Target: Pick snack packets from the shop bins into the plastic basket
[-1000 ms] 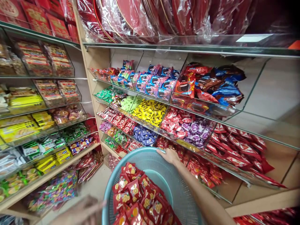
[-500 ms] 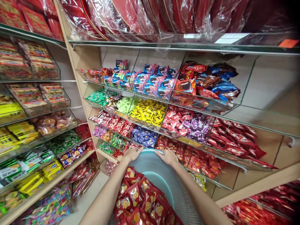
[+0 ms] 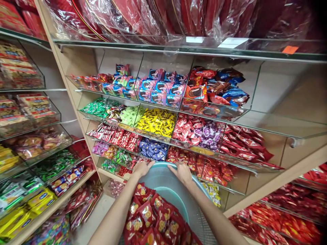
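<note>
A translucent teal plastic basket [image 3: 171, 194] is at the bottom centre, tilted toward the camera. Many small red packets [image 3: 155, 217] with orange-slice pictures are heaped in its near part. My left hand [image 3: 143, 168] grips the far rim on its left side, fingers closed over the edge. On the same rim, a little to the right, my right hand [image 3: 182, 173] is closed as well. Just beyond the rim lie dark blue wrapped sweets [image 3: 153, 149] and red packets [image 3: 182, 159] in shelf compartments.
Tilted glass-fronted shelves ahead hold yellow sweets [image 3: 157, 121], red and purple sweets [image 3: 211, 134] and blue-pink packs [image 3: 160, 86]. A wooden upright [image 3: 57, 64] separates them from the left shelves. Plastic-wrapped red items [image 3: 153, 20] stand on top. Wooden edging [image 3: 281, 180] slants at right.
The view has shifted, so the shelves sit further left and more of the lower right shelves shows. Both hands still hold the basket's rim, and the basket stays nearly in the same place in view.
</note>
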### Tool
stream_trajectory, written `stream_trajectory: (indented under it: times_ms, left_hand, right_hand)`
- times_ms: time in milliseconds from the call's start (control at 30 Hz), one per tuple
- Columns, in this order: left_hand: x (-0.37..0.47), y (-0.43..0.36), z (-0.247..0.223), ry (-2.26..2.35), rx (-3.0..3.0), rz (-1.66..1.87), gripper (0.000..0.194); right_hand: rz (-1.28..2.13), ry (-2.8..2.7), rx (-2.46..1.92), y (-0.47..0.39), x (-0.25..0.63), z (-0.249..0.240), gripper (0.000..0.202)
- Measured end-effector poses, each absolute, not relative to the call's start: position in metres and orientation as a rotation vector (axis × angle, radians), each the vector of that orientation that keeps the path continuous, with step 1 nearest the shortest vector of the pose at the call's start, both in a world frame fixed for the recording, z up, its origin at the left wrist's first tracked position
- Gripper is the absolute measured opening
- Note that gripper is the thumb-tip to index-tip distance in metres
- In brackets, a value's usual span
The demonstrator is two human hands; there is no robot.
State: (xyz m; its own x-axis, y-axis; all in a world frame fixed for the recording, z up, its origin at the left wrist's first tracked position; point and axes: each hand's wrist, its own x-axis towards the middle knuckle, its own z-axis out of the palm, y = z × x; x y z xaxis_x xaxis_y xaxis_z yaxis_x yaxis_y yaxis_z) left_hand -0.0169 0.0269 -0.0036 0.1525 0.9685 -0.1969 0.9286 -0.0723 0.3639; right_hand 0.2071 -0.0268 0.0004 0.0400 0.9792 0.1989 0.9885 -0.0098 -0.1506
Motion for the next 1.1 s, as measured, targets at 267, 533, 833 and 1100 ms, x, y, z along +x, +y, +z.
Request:
stream_trajectory:
  times_ms: [267, 533, 833, 1100]
  left_hand:
    - [-0.013, 0.031, -0.005, 1.826, 2.028, 0.108, 0.087]
    - [-0.015, 0.035, 0.003, 1.752, 1.991, 0.032, 0.087]
    - [-0.015, 0.043, -0.001, 1.761, 1.94, 0.038, 0.089]
    - [-0.014, 0.04, -0.001, 1.763, 1.965, 0.056, 0.087]
  right_hand:
    - [-0.036, -2.036, -1.939, -0.013, 0.211, -0.009, 0.05]
    - [0.037, -1.982, -1.827, -0.009, 0.212, -0.006, 0.044]
    - [-0.174, -2.245, -1.696, 0.028, 0.152, 0.037, 0.028]
    - [0.017, -2.093, -2.16, 0.083, 0.117, 0.041, 0.033]
